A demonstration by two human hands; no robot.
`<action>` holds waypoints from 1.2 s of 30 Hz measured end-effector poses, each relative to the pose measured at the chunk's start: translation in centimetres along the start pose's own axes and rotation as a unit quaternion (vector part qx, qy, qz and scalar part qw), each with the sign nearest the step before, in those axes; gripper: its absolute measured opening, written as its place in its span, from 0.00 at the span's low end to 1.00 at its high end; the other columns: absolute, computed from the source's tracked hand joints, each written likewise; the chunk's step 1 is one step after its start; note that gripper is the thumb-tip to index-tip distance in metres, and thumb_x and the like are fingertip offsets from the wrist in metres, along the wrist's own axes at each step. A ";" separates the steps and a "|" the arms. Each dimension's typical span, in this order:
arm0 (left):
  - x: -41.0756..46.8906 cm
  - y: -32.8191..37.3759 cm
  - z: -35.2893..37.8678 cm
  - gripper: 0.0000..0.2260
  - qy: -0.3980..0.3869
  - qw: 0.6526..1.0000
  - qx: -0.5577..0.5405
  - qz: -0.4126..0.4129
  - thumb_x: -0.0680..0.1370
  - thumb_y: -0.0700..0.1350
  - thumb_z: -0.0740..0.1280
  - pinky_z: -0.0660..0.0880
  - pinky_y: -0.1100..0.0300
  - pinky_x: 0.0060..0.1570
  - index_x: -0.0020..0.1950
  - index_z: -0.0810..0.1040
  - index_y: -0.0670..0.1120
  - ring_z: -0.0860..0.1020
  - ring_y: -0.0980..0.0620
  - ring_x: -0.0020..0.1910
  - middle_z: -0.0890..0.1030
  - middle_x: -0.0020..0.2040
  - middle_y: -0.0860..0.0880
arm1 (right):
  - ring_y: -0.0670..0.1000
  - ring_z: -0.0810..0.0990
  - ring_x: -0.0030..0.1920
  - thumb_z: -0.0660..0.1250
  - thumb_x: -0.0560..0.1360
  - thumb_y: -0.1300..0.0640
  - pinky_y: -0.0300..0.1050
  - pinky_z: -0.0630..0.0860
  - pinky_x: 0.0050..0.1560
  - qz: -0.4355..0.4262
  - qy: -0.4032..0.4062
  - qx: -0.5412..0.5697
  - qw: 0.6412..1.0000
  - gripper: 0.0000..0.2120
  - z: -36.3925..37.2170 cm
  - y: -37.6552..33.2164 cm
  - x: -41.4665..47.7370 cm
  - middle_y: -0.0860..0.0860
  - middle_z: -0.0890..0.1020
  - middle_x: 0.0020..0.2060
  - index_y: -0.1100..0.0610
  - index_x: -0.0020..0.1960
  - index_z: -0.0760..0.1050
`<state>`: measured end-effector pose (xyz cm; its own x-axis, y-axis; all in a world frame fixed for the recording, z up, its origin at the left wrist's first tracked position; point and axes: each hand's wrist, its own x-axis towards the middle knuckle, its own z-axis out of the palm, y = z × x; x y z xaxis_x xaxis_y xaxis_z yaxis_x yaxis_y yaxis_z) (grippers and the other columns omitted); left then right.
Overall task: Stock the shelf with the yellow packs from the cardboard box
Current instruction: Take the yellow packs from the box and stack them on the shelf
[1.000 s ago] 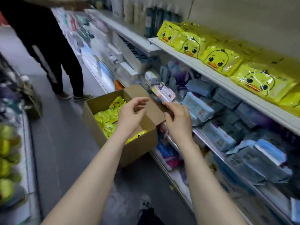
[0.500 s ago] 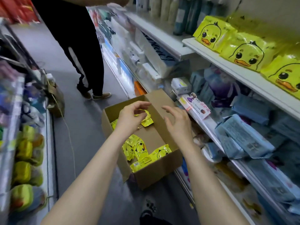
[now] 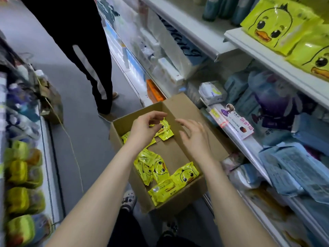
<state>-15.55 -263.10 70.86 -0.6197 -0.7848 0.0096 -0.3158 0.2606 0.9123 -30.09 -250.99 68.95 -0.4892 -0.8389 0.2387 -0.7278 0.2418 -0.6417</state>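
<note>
Over cardboard box [image 3: 179, 109]: left hand [image 3: 146, 127] fingers curled above far yellow pack [image 3: 164, 130], grip unclear; right hand [image 3: 194, 138] fingers spread, empty. Upper right shelf [image 3: 267, 58] holds duck packs [image 3: 274, 24]; several near packs [image 3: 160, 173] left in box.

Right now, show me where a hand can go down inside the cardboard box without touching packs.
Bare floor of the brown cardboard box lies mid-box along its shelf-side wall, between the far yellow duck packs and the near yellow pile. The right hand hovers over it. Crowded: the near-left corner.
</note>
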 end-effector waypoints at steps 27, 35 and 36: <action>13.1 -24.1 2.4 0.24 -0.351 0.917 0.184 -0.035 0.73 0.35 0.70 0.73 0.58 0.58 0.66 0.76 0.54 0.76 0.49 0.60 0.78 0.62 0.48 | 0.51 0.76 0.62 0.69 0.74 0.65 0.42 0.70 0.58 0.376 -0.052 0.000 0.925 0.30 21.6 8.2 -3.0 0.51 0.77 0.62 0.49 0.73 0.68; 13.9 -31.0 7.0 0.25 -0.455 0.832 0.313 -0.049 0.76 0.39 0.70 0.70 0.56 0.59 0.72 0.70 0.52 0.74 0.44 0.63 0.73 0.67 0.44 | 0.57 0.72 0.66 0.70 0.74 0.63 0.47 0.70 0.61 0.468 -0.148 -0.020 0.871 0.36 27.9 13.4 -5.0 0.54 0.72 0.68 0.46 0.77 0.59; 13.9 -31.8 7.6 0.26 -0.464 0.825 0.319 -0.049 0.75 0.38 0.69 0.69 0.57 0.59 0.72 0.70 0.51 0.74 0.43 0.64 0.73 0.68 0.43 | 0.58 0.72 0.67 0.70 0.74 0.63 0.47 0.70 0.61 0.471 -0.159 -0.027 0.867 0.37 28.6 14.0 -5.2 0.54 0.71 0.68 0.46 0.77 0.58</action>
<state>-19.53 -278.03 38.89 -0.7592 -0.1290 -0.6380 -0.5270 0.6970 0.4862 -24.01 -257.21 37.94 -0.7278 -0.3473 -0.5913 -0.1033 0.9080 -0.4061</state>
